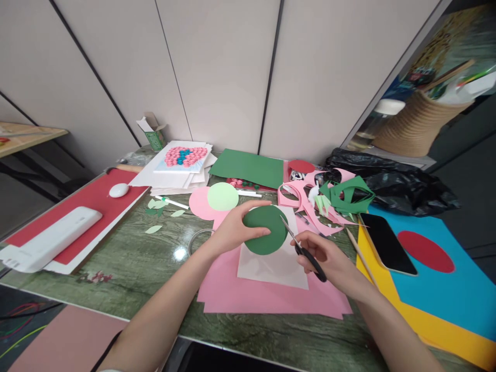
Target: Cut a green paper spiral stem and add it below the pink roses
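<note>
A dark green paper circle (pixel 261 245) is pinched between the thumb and fingers of my left hand (pixel 236 227). My right hand (pixel 323 253) grips a pair of scissors (pixel 310 258) with black handles, and its blades reach the circle's right edge. Under the circle lie a white sheet (pixel 271 274) and larger pink sheets (pixel 251 299). To the left of my left hand, a light green circle (pixel 223 197) overlaps a pink circle (pixel 198 203).
Pink and green paper offcuts (pixel 349 194) pile up at the back right, before a black plastic bag (pixel 403 181). A phone (pixel 387 243) and a red oval (pixel 426 251) rest on blue paper (pixel 457 294). Leaf-shaped cutouts (pixel 154 229), a mouse (pixel 119 190) and a white device (pixel 58 237) lie leftward.
</note>
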A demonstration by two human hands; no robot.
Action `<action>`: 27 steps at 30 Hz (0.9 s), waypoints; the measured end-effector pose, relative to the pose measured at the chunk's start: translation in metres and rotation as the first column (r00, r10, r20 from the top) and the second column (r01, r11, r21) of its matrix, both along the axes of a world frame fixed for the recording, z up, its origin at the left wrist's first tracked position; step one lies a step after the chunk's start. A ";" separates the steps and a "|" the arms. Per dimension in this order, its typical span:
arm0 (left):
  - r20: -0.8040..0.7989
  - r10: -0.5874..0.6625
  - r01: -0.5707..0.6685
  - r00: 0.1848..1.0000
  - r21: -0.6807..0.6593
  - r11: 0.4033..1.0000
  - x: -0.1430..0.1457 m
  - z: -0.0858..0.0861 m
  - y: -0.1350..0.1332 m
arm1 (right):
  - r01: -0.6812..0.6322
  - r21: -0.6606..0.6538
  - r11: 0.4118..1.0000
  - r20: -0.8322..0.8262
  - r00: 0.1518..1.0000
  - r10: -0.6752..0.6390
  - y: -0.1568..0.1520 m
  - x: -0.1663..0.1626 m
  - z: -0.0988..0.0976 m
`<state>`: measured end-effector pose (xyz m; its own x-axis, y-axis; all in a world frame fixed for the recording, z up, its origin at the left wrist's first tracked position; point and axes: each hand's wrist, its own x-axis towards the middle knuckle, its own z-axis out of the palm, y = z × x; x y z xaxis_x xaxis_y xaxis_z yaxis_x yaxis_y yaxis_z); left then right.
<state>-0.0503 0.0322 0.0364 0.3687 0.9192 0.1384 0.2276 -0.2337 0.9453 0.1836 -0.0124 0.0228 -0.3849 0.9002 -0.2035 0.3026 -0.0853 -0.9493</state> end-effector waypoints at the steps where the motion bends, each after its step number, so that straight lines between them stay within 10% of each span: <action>1: -0.007 -0.011 0.011 1.000 0.003 1.000 0.000 0.001 0.000 | -0.004 0.005 1.000 0.001 1.000 0.004 0.000 0.000 0.000; 27: -0.037 -0.025 0.026 0.999 0.034 0.999 0.000 -0.002 0.001 | -0.002 0.025 1.000 0.022 1.000 0.002 0.000 0.003 -0.003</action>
<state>-0.0501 0.0330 0.0340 0.3974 0.9044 0.1555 0.2556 -0.2718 0.9278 0.1865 -0.0125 0.0200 -0.3823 0.9044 -0.1896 0.3234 -0.0613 -0.9443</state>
